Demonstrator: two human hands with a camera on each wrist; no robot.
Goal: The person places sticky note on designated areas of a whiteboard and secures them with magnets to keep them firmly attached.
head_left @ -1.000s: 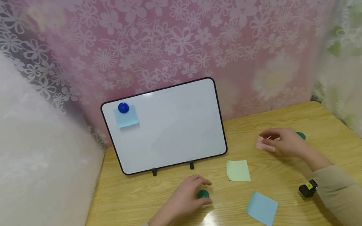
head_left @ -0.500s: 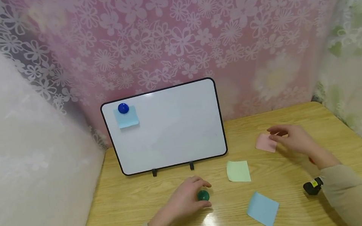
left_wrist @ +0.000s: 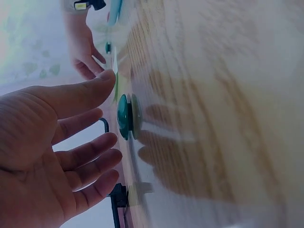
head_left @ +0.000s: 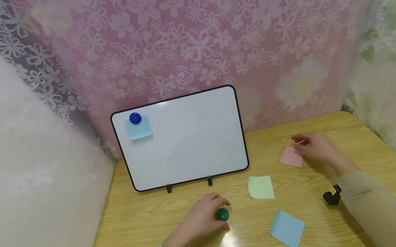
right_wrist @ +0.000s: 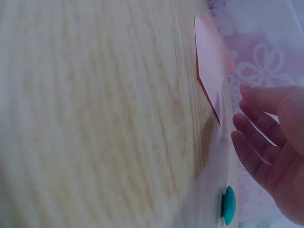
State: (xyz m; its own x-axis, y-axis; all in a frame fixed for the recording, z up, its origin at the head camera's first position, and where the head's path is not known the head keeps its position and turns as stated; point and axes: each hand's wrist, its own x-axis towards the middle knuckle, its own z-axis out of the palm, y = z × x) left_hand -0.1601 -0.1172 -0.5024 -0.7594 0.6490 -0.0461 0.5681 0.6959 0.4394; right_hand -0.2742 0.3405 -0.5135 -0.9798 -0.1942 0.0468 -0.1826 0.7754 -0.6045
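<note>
From head, curves left hand [head_left: 200, 217] loosely by a magnet [head_left: 222, 214] on the table [head_left: 131, 241], right hand [head_left: 318, 149] at the edge of a pink note [head_left: 290, 157]. From left wrist, gapes empty just short of the magnet. From right wrist, gapes empty too, just beside the note.

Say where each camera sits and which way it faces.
Head: worn on the head, facing forward and down at the whiteboard; left hand and right hand show.
Left wrist: on that wrist, facing along the table toward a green magnet; left hand near, right hand beyond.
Right wrist: on that wrist, facing the pink note; right hand shows.
Head and right wrist share the pink note.
</note>
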